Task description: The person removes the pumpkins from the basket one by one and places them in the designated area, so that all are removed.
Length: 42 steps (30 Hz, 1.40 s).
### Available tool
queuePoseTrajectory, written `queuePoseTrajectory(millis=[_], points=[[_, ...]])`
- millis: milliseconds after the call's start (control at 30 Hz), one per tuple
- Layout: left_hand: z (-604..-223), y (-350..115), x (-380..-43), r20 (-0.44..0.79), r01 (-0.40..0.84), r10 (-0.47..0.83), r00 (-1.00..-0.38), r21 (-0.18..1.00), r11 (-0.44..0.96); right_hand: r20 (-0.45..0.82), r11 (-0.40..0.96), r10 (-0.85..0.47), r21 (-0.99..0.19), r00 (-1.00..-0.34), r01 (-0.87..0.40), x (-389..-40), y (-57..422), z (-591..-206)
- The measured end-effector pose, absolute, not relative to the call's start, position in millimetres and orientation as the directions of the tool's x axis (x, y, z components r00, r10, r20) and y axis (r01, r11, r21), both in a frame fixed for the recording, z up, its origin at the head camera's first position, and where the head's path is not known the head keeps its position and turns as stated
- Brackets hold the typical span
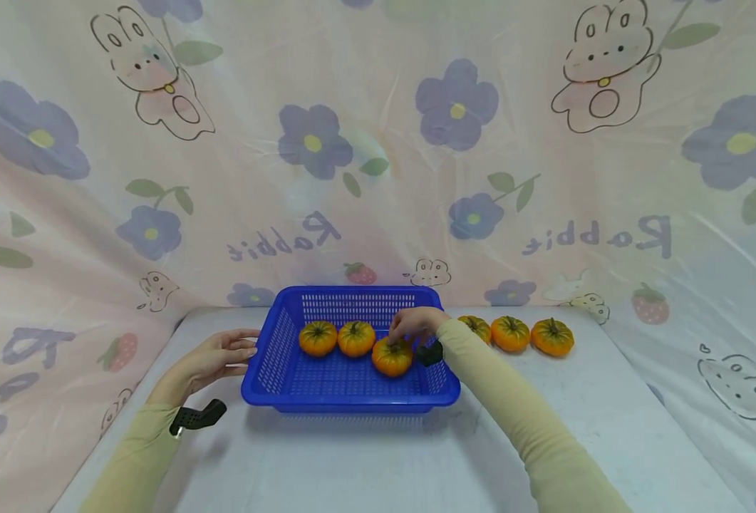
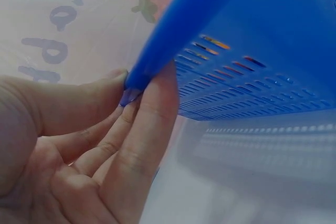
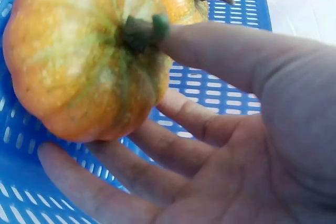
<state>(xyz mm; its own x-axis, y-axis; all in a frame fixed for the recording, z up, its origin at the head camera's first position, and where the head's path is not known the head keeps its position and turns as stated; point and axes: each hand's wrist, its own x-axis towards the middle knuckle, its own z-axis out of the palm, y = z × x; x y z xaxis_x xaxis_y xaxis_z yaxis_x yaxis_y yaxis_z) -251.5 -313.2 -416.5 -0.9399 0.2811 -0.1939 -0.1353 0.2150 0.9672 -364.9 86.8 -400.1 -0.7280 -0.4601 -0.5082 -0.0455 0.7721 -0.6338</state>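
Note:
My left hand [image 1: 220, 353] pinches the left rim of a blue plastic basket [image 1: 352, 408], with the thumb on one side of the rim [image 2: 157, 35] and fingers on the other. Over the right part of the basket, my right hand [image 1: 412, 324] holds a small orange pumpkin [image 1: 392, 362] with green streaks. In the right wrist view, its thumb presses the stem of this pumpkin [image 3: 79, 61], and the fingers reach along its side, tips partly hidden. Two similar pumpkins, a left one [image 1: 317, 339] and a middle one [image 1: 356, 340], sit inside the basket.
Three more pumpkins stand in a row on the white table [image 1: 352, 470] right of the basket: one [image 1: 477, 326] partly behind the right sleeve, one in the middle [image 1: 510, 334], one at the end [image 1: 552, 338]. A patterned curtain [image 1: 378, 178] hangs behind.

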Motion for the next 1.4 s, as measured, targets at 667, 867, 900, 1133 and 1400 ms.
queuePoseTrajectory(millis=[667,867,900,1133,1400], points=[[-415,-312,-250,-0.196,-0.136,0.277,-0.941,0.965,0.223,-0.589,0.736,-0.569,-0.676,-0.574,-0.035,-360,82,-403],[-416,-313,-250,-0.191,-0.13,0.281,-0.941,0.966,0.222,-0.592,0.72,-0.595,-0.693,-0.543,-0.032,-358,80,-404],[-416,-313,-249,-0.19,-0.129,0.28,-0.941,0.967,0.222,-0.59,0.717,-0.596,-0.696,-0.544,-0.032,-358,80,-404],[-416,-313,-248,-0.186,-0.124,0.281,-0.942,0.967,0.223,-0.578,0.696,-0.597,-0.718,-0.556,-0.002,-353,84,-400],[-415,-313,-248,-0.181,-0.118,0.284,-0.942,0.967,0.226,-0.506,0.64,-0.614,-0.769,-0.606,-0.006,-344,92,-387]])
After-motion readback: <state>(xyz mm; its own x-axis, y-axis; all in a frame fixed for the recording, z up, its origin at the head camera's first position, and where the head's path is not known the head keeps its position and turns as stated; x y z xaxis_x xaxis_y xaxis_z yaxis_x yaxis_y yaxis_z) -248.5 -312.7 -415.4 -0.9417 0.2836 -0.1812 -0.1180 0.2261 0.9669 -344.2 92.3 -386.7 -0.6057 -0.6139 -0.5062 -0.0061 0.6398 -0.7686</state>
